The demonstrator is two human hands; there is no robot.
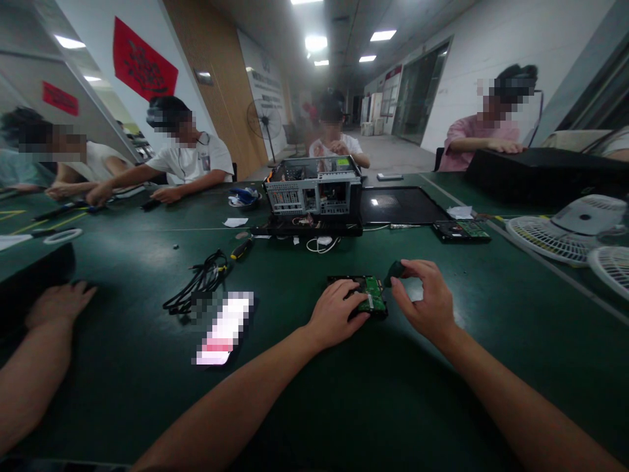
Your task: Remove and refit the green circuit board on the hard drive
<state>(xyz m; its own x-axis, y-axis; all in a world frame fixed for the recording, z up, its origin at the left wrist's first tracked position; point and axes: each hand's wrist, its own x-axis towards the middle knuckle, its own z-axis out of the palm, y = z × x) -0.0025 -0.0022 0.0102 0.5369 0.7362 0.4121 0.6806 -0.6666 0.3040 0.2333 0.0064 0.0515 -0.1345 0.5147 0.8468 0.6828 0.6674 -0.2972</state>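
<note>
A hard drive (374, 303) lies on the green table with its green circuit board facing up. My left hand (337, 308) grips it from the left, fingers across the board and thumb along the near edge. Part of the drive is hidden under those fingers. Just right of the drive, my right hand (428, 295) pinches a small dark tool with a stubby handle (394, 270) between thumb and fingertips. The tool's thin end points toward the drive's right edge; its exact kind is hard to make out.
An opened computer case (314, 190) stands ahead. Another drive (462, 231) lies right of it, near a white fan (545, 229). Left are a screwdriver (242, 249), black cables (204, 282) and a lit phone (226, 331). A co-worker's hand (61, 305) is at far left; other people sit around.
</note>
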